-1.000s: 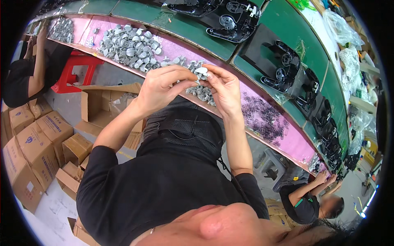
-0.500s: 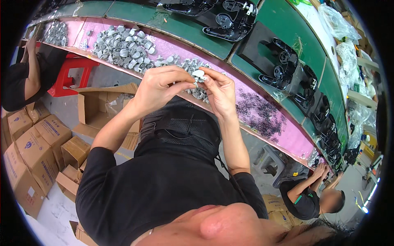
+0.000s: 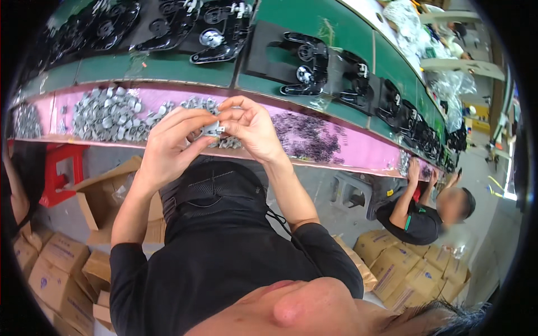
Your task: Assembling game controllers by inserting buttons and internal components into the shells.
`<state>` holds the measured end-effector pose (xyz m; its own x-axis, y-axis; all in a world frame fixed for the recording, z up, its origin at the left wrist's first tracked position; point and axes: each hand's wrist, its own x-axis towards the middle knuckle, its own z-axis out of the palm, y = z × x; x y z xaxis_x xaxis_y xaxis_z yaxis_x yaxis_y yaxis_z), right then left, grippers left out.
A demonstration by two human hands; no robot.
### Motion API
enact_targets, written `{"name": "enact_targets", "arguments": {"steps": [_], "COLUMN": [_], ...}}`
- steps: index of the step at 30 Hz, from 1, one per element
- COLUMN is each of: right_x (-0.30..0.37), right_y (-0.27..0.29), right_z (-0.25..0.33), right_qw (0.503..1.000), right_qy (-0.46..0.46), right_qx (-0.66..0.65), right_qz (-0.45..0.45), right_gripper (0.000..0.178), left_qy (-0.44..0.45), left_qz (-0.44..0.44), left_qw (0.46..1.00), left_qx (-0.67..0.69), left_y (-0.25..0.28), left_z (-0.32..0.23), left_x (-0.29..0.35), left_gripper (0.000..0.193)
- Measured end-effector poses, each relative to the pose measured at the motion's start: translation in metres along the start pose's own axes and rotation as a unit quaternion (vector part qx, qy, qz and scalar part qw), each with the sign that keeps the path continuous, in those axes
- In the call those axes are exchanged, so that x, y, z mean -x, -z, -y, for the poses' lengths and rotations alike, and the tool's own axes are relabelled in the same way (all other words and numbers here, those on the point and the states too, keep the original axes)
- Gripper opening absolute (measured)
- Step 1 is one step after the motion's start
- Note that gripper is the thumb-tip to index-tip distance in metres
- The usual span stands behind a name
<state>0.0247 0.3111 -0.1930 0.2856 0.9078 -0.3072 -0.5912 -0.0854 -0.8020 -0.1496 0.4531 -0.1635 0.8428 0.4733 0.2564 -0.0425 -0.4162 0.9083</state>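
item: one small grey part (image 3: 212, 131), logged by me from my remote seat; it was held up between the two hands, over the near side of the pink tabletop (image 3: 367, 152).

left hand (image 3: 167, 143): thumb and fingers bent around the part from the left, gripping it.

right hand (image 3: 252, 130): thumb and fingers pinched together at the part's right end; the exact contact was too small for me to make out.

stock on the tabletop: a scatter of grey pieces (image 3: 197, 103) just behind and beneath the hands; a large grey heap (image 3: 106, 115) to their left; a smaller grey heap (image 3: 27, 121) at the far left; a spread of tiny black pieces (image 3: 308, 137) to the right of the right hand.

beyond, on a green surface (image 3: 274, 56): a row of glossy black shells (image 3: 220, 33), several on dark flat pads.

floor: a red stool (image 3: 54, 175) and an open cardboard box (image 3: 95, 210) to the left; a grey stool (image 3: 352, 193) and stacked cartons (image 3: 414, 269) to the right.

persons: i noted a co-worker (image 3: 416, 223) at the right, hands at the tabletop's edge.
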Motion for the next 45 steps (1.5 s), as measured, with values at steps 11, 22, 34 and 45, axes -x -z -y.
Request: {"name": "enact_targets", "arguments": {"steps": [11,22,34,45], "right_x": [0.023,0.028,0.033,-0.002], "right_y": [0.075,0.093,0.025,-0.038], "right_z": [0.11,0.101,0.103,0.044], "right_qw": [0.578,0.703,0.914,0.939], "right_qy": [0.121,0.269,0.182,0.194], "right_qx": [0.693,0.455,0.19,0.209], "right_qz": [-0.413,-0.475,-0.308,-0.193], "right_gripper": [0.024,0.019,0.033,0.041], "left_qy": [-0.019,-0.018,-0.036,-0.043], "left_qz": [-0.02,-0.036,-0.095,-0.143], "left_qw": [0.998,0.999,0.994,0.988], "left_qx": [0.056,0.028,0.029,-0.039], "left_y": [-0.015,-0.003,0.015,0.026], "left_z": [0.0,0.002,0.005,0.007], "left_x": [-0.009,-0.002,-0.007,-0.02], "left_gripper": [0.037,0.035,0.036,0.031]}}
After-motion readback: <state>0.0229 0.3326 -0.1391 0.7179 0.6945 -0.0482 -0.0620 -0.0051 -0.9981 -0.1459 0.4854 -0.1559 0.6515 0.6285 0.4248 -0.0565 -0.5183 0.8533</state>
